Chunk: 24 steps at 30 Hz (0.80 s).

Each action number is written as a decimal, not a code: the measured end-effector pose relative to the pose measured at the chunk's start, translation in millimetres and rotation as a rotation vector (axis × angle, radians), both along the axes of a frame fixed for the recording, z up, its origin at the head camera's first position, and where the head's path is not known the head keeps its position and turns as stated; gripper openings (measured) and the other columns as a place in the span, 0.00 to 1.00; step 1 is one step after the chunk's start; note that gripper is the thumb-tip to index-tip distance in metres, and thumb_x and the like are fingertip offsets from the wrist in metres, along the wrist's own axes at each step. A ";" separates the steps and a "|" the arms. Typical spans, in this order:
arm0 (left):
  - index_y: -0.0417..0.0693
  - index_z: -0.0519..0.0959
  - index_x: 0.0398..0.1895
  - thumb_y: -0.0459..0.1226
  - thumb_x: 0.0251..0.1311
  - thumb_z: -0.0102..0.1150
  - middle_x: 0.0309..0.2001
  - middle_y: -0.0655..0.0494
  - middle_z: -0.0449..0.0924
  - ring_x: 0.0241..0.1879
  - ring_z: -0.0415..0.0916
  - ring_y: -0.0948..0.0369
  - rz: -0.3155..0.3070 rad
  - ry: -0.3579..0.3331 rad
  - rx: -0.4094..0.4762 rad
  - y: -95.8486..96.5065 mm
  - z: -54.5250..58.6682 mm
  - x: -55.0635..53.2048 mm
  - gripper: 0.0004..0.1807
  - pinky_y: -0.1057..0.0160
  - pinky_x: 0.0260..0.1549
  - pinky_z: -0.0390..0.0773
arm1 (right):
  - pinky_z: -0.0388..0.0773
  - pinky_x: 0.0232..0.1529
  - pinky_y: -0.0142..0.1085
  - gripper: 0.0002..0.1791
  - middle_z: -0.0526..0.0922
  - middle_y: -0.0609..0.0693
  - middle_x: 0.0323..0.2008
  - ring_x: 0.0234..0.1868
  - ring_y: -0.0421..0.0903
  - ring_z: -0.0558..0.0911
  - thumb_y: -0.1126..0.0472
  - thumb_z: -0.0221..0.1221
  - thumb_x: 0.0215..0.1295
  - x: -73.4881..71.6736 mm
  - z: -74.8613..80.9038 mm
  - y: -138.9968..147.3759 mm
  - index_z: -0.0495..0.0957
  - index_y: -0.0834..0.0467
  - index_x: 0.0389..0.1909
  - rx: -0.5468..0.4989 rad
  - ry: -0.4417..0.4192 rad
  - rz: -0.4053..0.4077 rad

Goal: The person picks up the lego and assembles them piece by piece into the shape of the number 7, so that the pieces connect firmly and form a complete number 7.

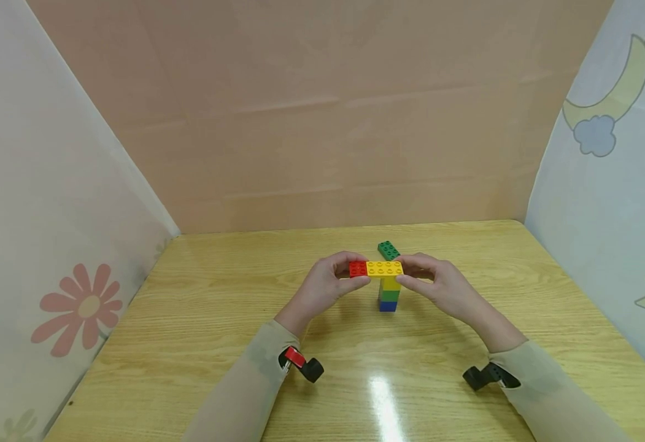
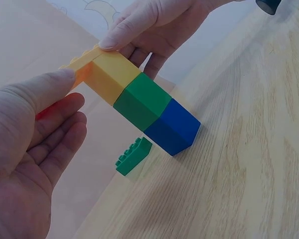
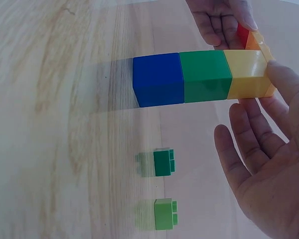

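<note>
A short tower of plastic studded bricks stands upright near the middle of the pale wooden table: a blue cube brick at the base, a green cube brick on it, a yellow cube brick above that. Across the top lies a long flat yellow studded plate, level, with a small red studded brick butted against its left end.

The left hand pinches the red brick, thumb below and fingers above (the left wrist view shows the thumb tip touching the plate's end). The right hand pinches the right end of the yellow plate between thumb and forefinger; its other fingers hang loose beside the tower.

A dark green studded brick lies on the table just behind the tower, apart from it. The right wrist view shows a light green studded brick near that one.
</note>
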State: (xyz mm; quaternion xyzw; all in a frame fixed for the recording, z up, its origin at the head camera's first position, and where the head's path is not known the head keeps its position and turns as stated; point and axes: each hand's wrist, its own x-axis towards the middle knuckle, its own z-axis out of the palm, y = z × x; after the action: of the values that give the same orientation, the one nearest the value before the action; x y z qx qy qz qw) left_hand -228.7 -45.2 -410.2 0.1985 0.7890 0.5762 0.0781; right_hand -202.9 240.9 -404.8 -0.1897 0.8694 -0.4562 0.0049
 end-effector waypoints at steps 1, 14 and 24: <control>0.57 0.87 0.63 0.39 0.70 0.77 0.54 0.62 0.87 0.52 0.85 0.59 0.000 0.001 -0.001 -0.1 0.0 -0.1 0.20 0.61 0.55 0.86 | 0.83 0.62 0.52 0.26 0.86 0.52 0.62 0.61 0.55 0.84 0.51 0.66 0.82 -0.2 0.0 -0.1 0.80 0.57 0.73 0.001 0.001 0.000; 0.58 0.86 0.63 0.39 0.70 0.77 0.55 0.64 0.87 0.54 0.85 0.59 -0.005 0.035 -0.012 -0.2 -0.8 -0.2 0.20 0.61 0.55 0.86 | 0.82 0.64 0.51 0.25 0.87 0.51 0.61 0.59 0.52 0.85 0.51 0.66 0.82 -1.1 -0.4 -0.3 0.80 0.57 0.73 0.012 0.013 -0.001; 0.58 0.86 0.62 0.39 0.70 0.77 0.54 0.64 0.87 0.53 0.85 0.59 -0.006 0.014 0.002 -0.3 -2.1 -1.6 0.20 0.61 0.55 0.86 | 0.82 0.64 0.54 0.26 0.86 0.52 0.62 0.60 0.54 0.84 0.51 0.66 0.82 0.1 -0.1 -0.4 0.80 0.58 0.73 -0.003 -0.006 -0.001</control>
State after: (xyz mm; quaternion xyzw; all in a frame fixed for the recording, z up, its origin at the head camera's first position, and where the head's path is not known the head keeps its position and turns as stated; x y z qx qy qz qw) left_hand -230.2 -45.5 -412.4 0.2051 0.7882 0.5754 0.0741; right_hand -202.7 240.5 -405.0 -0.1877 0.8689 -0.4580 0.0071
